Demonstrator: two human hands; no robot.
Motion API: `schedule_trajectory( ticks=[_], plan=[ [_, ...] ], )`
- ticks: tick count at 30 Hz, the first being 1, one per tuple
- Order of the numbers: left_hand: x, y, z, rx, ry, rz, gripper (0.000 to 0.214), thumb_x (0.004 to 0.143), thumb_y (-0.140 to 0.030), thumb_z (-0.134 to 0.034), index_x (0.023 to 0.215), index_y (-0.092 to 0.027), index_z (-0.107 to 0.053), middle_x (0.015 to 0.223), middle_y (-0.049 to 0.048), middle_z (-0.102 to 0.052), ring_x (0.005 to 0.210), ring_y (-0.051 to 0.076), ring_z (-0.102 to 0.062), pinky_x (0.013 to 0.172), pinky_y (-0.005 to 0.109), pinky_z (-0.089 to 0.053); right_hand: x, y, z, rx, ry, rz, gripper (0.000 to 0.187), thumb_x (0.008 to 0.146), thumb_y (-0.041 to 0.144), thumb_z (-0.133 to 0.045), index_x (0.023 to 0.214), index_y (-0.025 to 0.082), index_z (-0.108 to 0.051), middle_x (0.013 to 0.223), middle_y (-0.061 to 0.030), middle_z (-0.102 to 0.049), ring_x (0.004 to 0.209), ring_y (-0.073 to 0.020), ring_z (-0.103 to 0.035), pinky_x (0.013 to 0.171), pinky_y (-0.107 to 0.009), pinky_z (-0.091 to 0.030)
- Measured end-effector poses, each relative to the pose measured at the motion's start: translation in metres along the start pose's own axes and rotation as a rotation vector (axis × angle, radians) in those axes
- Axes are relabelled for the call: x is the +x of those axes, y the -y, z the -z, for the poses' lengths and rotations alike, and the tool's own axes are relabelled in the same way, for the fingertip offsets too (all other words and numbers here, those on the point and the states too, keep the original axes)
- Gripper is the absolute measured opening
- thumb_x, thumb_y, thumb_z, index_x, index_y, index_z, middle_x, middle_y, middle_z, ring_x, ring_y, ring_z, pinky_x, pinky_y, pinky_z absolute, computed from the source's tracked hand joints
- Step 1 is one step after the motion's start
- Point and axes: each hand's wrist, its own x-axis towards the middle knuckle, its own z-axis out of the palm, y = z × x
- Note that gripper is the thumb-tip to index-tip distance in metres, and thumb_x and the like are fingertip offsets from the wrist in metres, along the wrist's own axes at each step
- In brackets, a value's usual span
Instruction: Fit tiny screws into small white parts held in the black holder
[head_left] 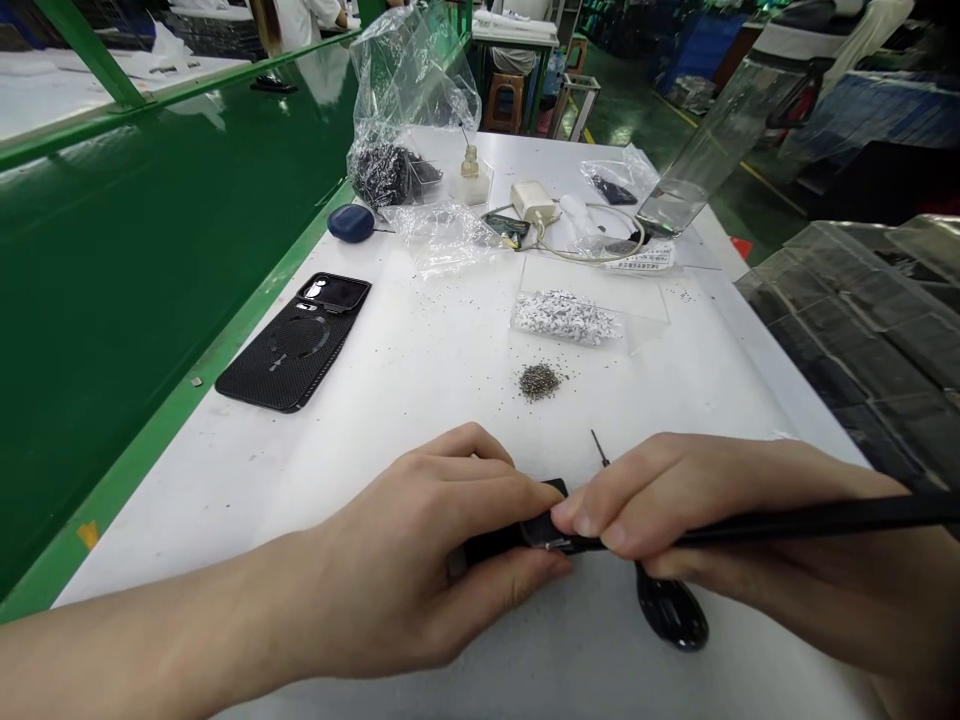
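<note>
- I read the left hand (420,560) as closed on a small black part (534,528), fingers over it and thumb under, low at the table's near edge.
- The right hand (720,520) pinches a slim black tool (810,520) near its front end, and its fingertips meet the part.
- A dark-handled screwdriver (670,607) lies on the white table (420,380) under the right hand, with its tip showing past the fingers.
- Just beyond is 1 loose heap of tiny dark screws (538,380), in no container.
- Behind the heap, a flat clear bag (592,300) holds small white pieces.
- At the far left, a crumpled clear bag (409,100) holds a clump of black parts.
- Beside it, a small glass bottle (470,162) stands in a clear box.
- At the far right, a clear bottle (697,165) is only partly filled, with liquid at its base.
- A black phone case (296,340) lies well to the left, by the green rail.
</note>
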Motion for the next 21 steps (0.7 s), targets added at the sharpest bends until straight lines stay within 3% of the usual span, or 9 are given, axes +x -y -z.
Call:
schedule_trajectory(
  ticks=[21],
  plan=[
    [0.0002,-0.0088,0.0035,-0.013,0.025,0.039,0.015,0.108,-0.012,-0.058,0.103,-0.015,-0.072,0.088,0.0058,-0.078,0.079,0.018,-0.072,0.090,0.031,-0.056,0.0011,0.0004,0.0001,0.034,0.001,0.008,0.027,0.094,0.006,-0.083,0.110,0.026,-0.090,0.104,-0.0067,-0.092,0.100,-0.0217,-0.089,0.092,-0.022,-0.070]
  ],
)
